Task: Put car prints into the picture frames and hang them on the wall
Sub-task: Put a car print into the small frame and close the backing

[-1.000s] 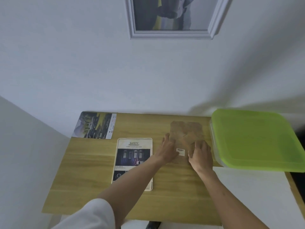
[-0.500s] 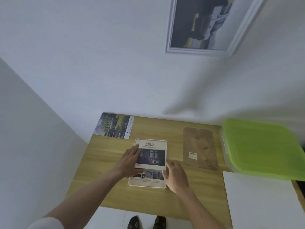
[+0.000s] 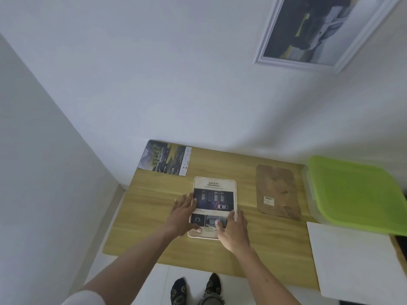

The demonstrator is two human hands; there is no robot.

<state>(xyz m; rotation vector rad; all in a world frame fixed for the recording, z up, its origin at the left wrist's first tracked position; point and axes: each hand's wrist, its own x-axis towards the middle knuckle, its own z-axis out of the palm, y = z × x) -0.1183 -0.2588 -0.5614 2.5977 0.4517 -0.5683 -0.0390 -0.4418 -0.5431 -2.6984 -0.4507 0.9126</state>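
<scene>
Both hands, left hand point(image 3: 184, 213) and right hand point(image 3: 233, 231), on framed print point(image 3: 214, 194); table point(image 3: 242, 249).

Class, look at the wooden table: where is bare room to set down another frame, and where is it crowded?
Bare wood lies between the car print and brown backing board, and along the table near edge. It is crowded where both hands, left hand and right hand, meet the SAFETY print.

Single head-worn wide-angle view, looking steeply down at a wooden table point(image 3: 154, 238), tilted, wall corner above
</scene>
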